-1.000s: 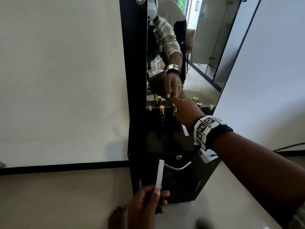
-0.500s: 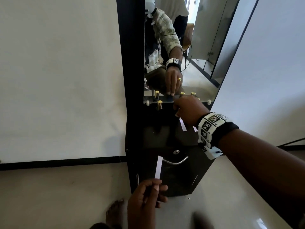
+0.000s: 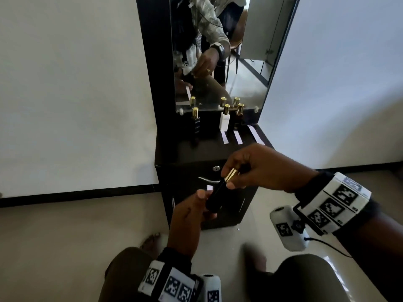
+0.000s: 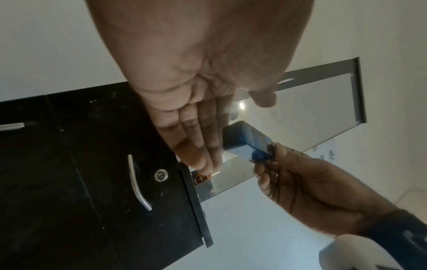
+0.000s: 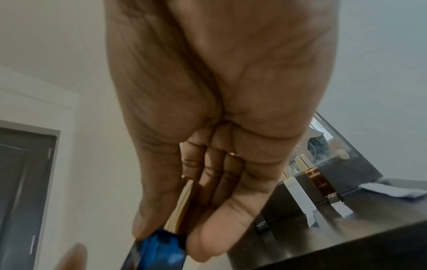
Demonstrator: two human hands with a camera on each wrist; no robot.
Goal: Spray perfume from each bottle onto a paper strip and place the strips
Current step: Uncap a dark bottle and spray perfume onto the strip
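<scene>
A dark blue bottle point(image 3: 216, 197) point(image 4: 247, 140) point(image 5: 159, 244) with a gold cap point(image 3: 231, 174) point(image 5: 182, 206) hangs tilted in front of the cabinet. My right hand point(image 3: 257, 168) pinches the cap between thumb and fingers. My left hand point(image 3: 194, 212) grips the bottle's lower end, thumb on its side. The tip of a white paper strip point(image 3: 209, 187) shows just behind the bottle, also in that hand. Three bottles stand by the mirror: black point(image 3: 195, 124), white point(image 3: 224, 122), brown point(image 3: 239, 117). Three strips point(image 3: 238, 136) lie on the cabinet top.
The black cabinet point(image 3: 174, 153) stands against a white wall, with a mirror point(image 3: 246, 79) above it. Its door has a curved metal handle point(image 3: 207, 180) point(image 4: 138, 184) and a lock point(image 3: 216, 168). My bare feet point(image 3: 150, 238) are on the tiled floor below.
My right hand has drawn back from the row by the mirror with the blue bottle. The left hand, with the strip, has come up and taken the bottle's lower end.
</scene>
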